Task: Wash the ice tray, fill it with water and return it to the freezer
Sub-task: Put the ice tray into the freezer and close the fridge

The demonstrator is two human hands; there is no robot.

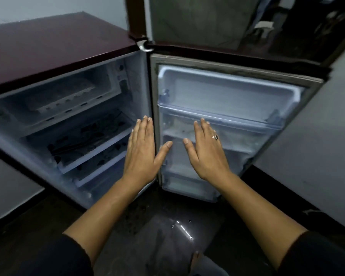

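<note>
The small maroon-topped refrigerator (48, 46) stands with its white-lined door (233, 90) swung wide to the right, which leaves the frosted freezer compartment (106, 76) at the top within easy reach. Inside it, what looks like a pale rectangular plastic ice tray (62, 98) lies flat, untouched. The left hand (141, 150) and right hand (205, 152) hover side by side before the opening, fingers straight and released, holding nothing, probably poised to reach in for the tray.
</note>
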